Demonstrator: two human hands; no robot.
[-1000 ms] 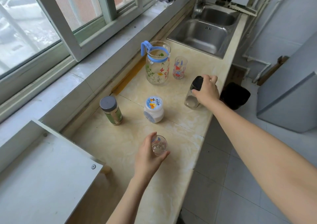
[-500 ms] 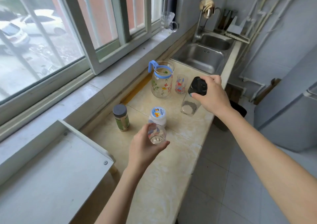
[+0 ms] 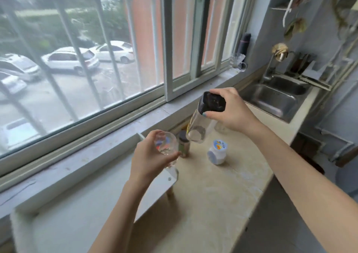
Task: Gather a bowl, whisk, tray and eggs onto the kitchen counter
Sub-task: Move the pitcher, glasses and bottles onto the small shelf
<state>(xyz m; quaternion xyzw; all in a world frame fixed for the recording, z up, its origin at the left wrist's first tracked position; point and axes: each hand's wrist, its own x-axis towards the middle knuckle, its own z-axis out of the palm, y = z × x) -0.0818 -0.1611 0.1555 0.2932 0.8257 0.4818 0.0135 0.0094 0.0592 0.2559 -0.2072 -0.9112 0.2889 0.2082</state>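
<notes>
My left hand (image 3: 150, 156) holds a small clear drinking glass (image 3: 166, 143) in the air above the beige counter (image 3: 217, 198). My right hand (image 3: 233, 110) grips a clear jar with a black lid (image 3: 208, 115), tilted, with a little white powder at its bottom, lifted above the counter. No bowl, whisk, tray or eggs show in the head view.
A white bottle with a blue label (image 3: 218, 152) and a dark-lidded jar (image 3: 183, 145) stand on the counter. A steel sink (image 3: 275, 99) with a tap lies at the far right. A white raised shelf (image 3: 81, 210) sits at the near left under the window sill (image 3: 108, 142).
Both hands have risen from the counter, carrying the glass and the black-lidded jar. The view has tipped upward toward the window, and the jug and patterned glass are hidden now.
</notes>
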